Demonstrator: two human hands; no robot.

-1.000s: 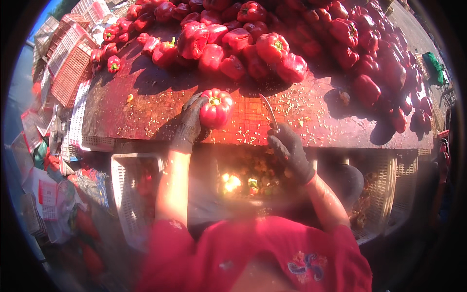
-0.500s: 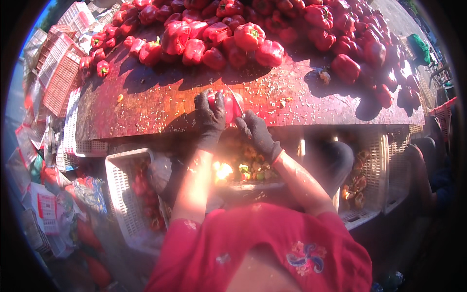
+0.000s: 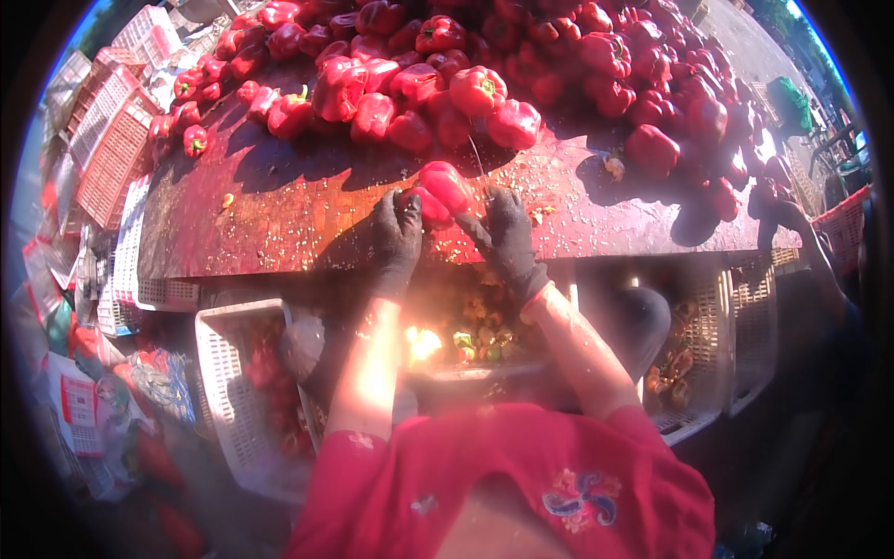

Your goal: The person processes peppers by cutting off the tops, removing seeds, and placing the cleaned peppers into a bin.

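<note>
My left hand (image 3: 398, 238), in a dark glove, is closed on a red bell pepper (image 3: 441, 194) just above the table's near edge. The pepper looks parted into two lobes, though I cannot tell whether it is cut right through. My right hand (image 3: 509, 235), gloved too, is closed around a knife whose thin blade (image 3: 477, 156) points up and away, beside the pepper. Its handle is hidden in my fingers. Right fingertips come close to the pepper's lower right side. Beyond both hands lies a large heap of red bell peppers (image 3: 372, 116).
Pale seeds dot the wooden table (image 3: 307, 210). Below its edge stand a white crate (image 3: 216, 373) with red pieces, a container of pepper cores (image 3: 489, 340) between my forearms, and another crate (image 3: 717, 373) at right. Another person's hand (image 3: 780, 216) reaches the table's right end. Stacked crates (image 3: 116, 140) stand left.
My right hand has drawn slightly right and up, and the knife blade has come away from the pepper. The pepper has turned in my left hand and now shows two lobes.
</note>
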